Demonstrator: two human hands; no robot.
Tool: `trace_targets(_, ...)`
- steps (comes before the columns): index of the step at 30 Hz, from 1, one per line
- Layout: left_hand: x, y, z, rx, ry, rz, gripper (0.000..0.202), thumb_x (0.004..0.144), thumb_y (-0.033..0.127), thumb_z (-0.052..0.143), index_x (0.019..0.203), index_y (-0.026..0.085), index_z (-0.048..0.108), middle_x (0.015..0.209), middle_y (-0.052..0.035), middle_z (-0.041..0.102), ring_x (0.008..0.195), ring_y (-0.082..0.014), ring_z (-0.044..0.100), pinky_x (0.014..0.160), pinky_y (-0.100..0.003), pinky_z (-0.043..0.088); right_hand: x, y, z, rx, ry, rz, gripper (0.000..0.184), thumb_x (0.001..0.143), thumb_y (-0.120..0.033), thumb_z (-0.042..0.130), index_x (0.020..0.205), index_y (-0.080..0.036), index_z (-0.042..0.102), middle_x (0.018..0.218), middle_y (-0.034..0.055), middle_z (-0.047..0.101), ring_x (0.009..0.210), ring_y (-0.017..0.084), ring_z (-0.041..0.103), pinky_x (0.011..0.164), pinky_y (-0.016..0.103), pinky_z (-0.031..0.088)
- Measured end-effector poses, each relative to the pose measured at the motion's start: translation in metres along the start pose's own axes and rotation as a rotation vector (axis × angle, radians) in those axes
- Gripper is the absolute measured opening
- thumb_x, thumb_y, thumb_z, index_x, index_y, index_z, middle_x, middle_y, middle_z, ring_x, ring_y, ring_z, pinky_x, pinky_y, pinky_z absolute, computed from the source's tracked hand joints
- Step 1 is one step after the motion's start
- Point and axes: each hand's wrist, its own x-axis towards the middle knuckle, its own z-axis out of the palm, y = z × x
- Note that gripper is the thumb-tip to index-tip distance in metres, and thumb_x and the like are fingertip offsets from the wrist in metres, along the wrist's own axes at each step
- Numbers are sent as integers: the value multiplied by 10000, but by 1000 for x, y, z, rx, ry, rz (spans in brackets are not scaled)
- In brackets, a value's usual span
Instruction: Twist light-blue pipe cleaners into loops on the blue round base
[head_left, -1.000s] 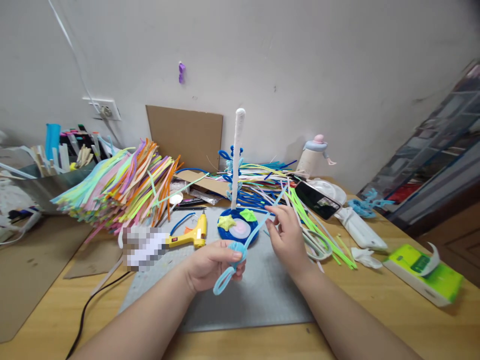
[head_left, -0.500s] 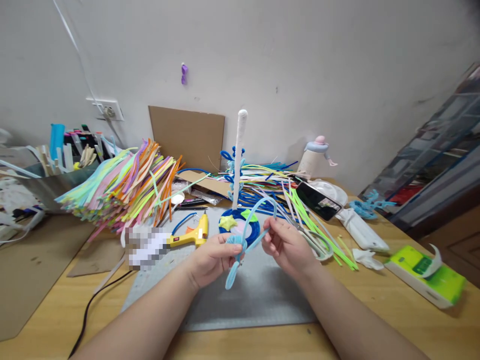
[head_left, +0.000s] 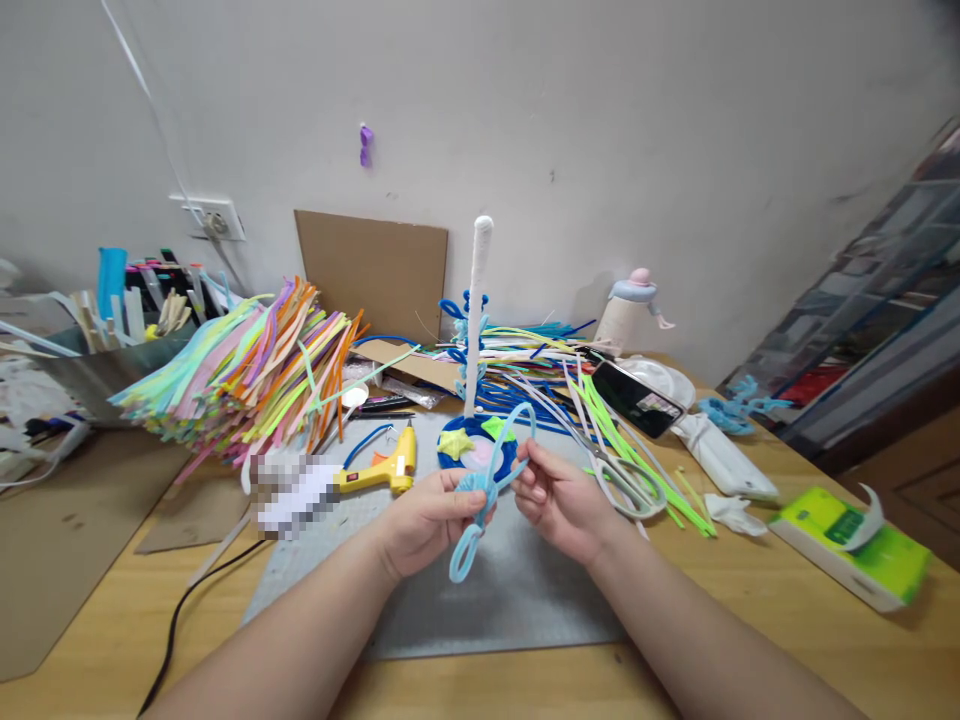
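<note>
Pinched in my left hand (head_left: 435, 518) is a light blue pipe cleaner (head_left: 466, 552), wound into a small coil with a loop hanging below it. My right hand (head_left: 561, 498) grips the free length of the same pipe cleaner, which arches up between both hands. Just behind them lies a round dark blue base (head_left: 450, 457) with a yellow star (head_left: 455, 444) and a green shape (head_left: 496, 428) on it. A white wrapped stick (head_left: 480, 310) stands upright there, with blue curled pieces (head_left: 459, 345) beside it.
A yellow glue gun (head_left: 390, 466) lies left of my hands on the grey mat (head_left: 480, 625). Scissors (head_left: 626, 480), a phone (head_left: 637, 400) and a green tissue pack (head_left: 851, 545) are on the right. A large bundle of coloured pipe cleaners (head_left: 247, 375) sits at the left.
My right hand has moved slightly left, closer to my left hand. The arch of pipe cleaner between them has become smaller and narrower, and the lower loop looks wider.
</note>
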Motion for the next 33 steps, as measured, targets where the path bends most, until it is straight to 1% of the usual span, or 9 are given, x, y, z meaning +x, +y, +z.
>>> trace_targets(2, 0, 0, 0, -20, -17, 6, 206, 641, 275, 705, 681, 107, 592, 602, -19, 548, 528, -84, 466, 493, -202, 301, 2, 1, -3, 20, -17, 39, 156, 762, -286, 628, 710, -147, 578, 485, -42, 507, 374, 29, 389, 351, 124, 277)
trace_targets(6, 1, -1, 1, -73, -79, 15, 169, 665, 245, 678, 683, 99, 596, 579, -11, 523, 509, -73, 431, 519, -217, 311, 3, 2, -5, 12, -41, 54, 159, 770, -291, 618, 714, -148, 573, 477, -46, 503, 360, 25, 385, 347, 121, 272)
trace_targets(9, 1, -2, 1, -77, -89, 0, 176, 653, 240, 687, 712, 96, 605, 592, -15, 529, 522, -78, 436, 522, -222, 306, 3, 3, -3, -6, -7, 35, 161, 757, -293, 632, 719, -148, 572, 474, -41, 518, 361, 27, 402, 351, 122, 276)
trace_targets(13, 0, -3, 1, -79, -100, -12, 167, 654, 242, 685, 683, 101, 599, 577, -11, 520, 514, -76, 431, 518, -222, 298, 2, 5, -1, -7, 43, 2, 167, 741, -288, 649, 708, -146, 569, 470, -38, 529, 358, 28, 411, 350, 125, 276)
trace_targets(19, 0, -4, 0, -63, -84, -17, 180, 643, 245, 693, 717, 100, 616, 609, -22, 540, 538, -86, 450, 532, -224, 310, 1, 7, 0, -27, 31, 8, 160, 761, -284, 630, 712, -143, 571, 477, -31, 537, 362, 30, 424, 351, 120, 287)
trace_targets(25, 1, -2, 1, -29, -69, -1, 179, 651, 253, 686, 709, 99, 615, 606, -22, 541, 534, -85, 452, 521, -221, 291, 1, 6, -1, -16, 45, -32, 145, 756, -272, 634, 716, -146, 576, 494, -23, 557, 374, 37, 446, 353, 117, 311)
trace_targets(33, 0, -1, 1, 14, -53, 6, 184, 663, 267, 679, 722, 112, 602, 622, -19, 538, 552, -86, 443, 519, -217, 285, 2, 7, -2, -8, 91, -11, 145, 734, -265, 657, 717, -142, 582, 493, -21, 568, 377, 37, 465, 360, 112, 345)
